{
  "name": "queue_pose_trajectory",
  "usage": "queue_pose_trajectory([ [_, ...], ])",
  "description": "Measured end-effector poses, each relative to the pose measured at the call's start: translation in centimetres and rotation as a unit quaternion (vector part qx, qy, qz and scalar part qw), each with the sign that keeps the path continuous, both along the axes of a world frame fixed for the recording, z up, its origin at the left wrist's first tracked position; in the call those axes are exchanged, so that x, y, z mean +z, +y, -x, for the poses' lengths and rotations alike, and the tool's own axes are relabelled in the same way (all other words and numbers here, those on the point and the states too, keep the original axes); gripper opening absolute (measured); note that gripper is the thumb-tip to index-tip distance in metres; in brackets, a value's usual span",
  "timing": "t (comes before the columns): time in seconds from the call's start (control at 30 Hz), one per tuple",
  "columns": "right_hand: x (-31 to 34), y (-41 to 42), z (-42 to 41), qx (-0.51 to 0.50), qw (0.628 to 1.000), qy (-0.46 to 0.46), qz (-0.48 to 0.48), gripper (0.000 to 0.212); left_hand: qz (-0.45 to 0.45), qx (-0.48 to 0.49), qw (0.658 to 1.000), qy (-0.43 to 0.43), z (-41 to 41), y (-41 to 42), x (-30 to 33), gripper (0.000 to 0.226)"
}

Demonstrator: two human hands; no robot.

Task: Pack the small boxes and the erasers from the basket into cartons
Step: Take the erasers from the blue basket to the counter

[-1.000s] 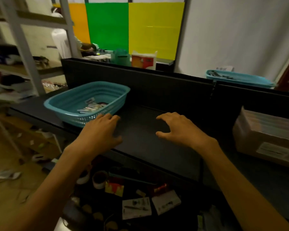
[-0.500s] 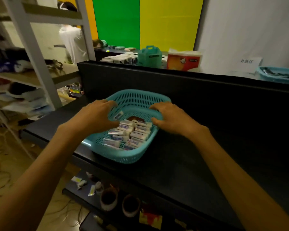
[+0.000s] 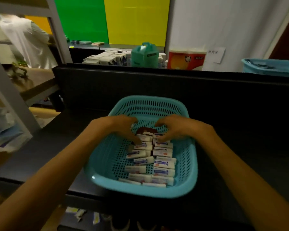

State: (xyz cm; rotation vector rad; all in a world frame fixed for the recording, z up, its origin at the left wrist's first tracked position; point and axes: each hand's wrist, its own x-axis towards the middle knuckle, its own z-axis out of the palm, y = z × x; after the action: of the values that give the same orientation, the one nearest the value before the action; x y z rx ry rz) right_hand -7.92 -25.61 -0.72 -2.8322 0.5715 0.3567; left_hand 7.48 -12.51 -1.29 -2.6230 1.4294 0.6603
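Observation:
A teal plastic basket [image 3: 140,192] stands on the black desk straight in front of me. Several white erasers [image 3: 163,164] with blue and red printed sleeves lie in it in two rough rows. A dark brown item [image 3: 147,130] lies at the far end of the rows, partly hidden. My left hand [image 3: 117,129] and my right hand [image 3: 177,129] are both inside the basket. Their bent fingertips rest on the farthest erasers, one hand on each row. I see nothing lifted and no carton.
A black partition [image 3: 157,84] rises behind the desk [image 3: 48,147]. Beyond it are stacked small boxes [image 3: 107,58], a green container [image 3: 144,55], an orange pack [image 3: 185,60] and a second teal basket [image 3: 270,65]. A grey shelf frame [image 3: 15,97] and a person in white [image 3: 23,39] are at the left.
My view swung left until the basket sits centred and close. Both hands went from the bare desk to the basket's rim and then down onto the erasers.

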Motion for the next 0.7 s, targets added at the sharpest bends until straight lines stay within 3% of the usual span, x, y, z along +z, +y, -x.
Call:
queue_pose_trajectory([
  [0.2,-0.1,1.2,-0.5,-0.069,0.992,0.103,0.002,0.087,0.024,-0.126,0.991,0.035,-0.3,-1.5,-0.8,0.1],
  [0.33,-0.2,1.2,-0.8,-0.078,0.989,0.128,-0.016,0.079,0.006,-0.203,0.977,0.059,0.8,-1.8,-0.3,0.093],
  [0.57,-1.2,0.9,-1.4,-0.059,0.991,0.121,-0.011,0.083,-0.015,-0.216,0.976,0.038,0.8,-1.7,-0.7,0.098],
  [0.7,-1.5,0.4,-1.4,-0.036,0.995,0.094,-0.005,0.07,0.014,-0.214,0.976,0.043,0.8,-2.0,-1.0,0.083],
])
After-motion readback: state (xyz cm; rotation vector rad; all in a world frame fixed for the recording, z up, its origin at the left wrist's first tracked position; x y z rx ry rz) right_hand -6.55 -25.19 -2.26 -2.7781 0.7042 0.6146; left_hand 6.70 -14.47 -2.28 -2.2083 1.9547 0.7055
